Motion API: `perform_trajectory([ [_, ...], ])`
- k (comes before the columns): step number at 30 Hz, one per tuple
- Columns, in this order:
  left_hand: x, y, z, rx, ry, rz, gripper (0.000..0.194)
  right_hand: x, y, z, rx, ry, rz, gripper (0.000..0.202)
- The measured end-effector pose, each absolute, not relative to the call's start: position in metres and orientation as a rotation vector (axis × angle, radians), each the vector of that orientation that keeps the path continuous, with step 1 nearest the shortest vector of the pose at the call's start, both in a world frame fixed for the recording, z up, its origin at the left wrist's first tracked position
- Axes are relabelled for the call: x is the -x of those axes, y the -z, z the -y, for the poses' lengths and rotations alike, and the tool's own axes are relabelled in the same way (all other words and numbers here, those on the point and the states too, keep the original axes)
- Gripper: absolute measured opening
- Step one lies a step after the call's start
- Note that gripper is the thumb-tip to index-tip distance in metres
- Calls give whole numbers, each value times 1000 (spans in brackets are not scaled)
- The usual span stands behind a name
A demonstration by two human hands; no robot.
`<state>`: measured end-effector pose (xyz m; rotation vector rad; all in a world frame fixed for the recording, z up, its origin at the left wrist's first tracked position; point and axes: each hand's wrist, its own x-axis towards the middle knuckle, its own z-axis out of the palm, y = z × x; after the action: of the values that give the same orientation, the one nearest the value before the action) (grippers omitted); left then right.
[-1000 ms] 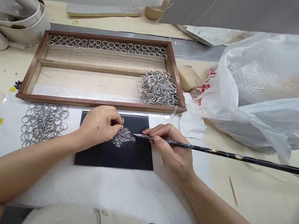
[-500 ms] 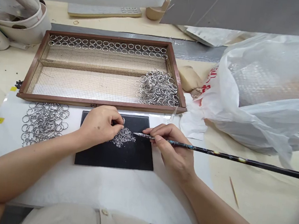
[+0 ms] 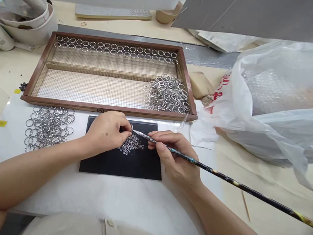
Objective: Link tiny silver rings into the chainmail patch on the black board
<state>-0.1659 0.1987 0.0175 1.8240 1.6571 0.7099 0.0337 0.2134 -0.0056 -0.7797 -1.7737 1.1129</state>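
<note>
My left hand pinches a small silver ring, mostly hidden by the fingertips, above a black pad. In my right hand is a long, dark, patterned pen-like stick with a pale pointed tip, held like a pencil. That tip meets the ring at my left fingertips, though I cannot tell whether it touches. Below them on the pad lies a heap of tiny sparkling stones. Left of the pad, partly behind my left forearm, loose silver rings are spread on white paper.
Behind the pad stands a wood-framed mesh tray, with two rows of rings along its far side and a ring pile at right. A white plastic bag bulges at right, near a toothpick. White tubs stand far left.
My right hand has tilted the stick, and its tip has moved up and left from the stones to the ring. My left hand keeps its pinch. The whole view has shifted slightly.
</note>
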Motion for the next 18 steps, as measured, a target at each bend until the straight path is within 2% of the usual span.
perform_trajectory([
  [18,166,-16,-198,-1839,-720,-1654,11,-33,6,-212,824,-1069,1808,7],
])
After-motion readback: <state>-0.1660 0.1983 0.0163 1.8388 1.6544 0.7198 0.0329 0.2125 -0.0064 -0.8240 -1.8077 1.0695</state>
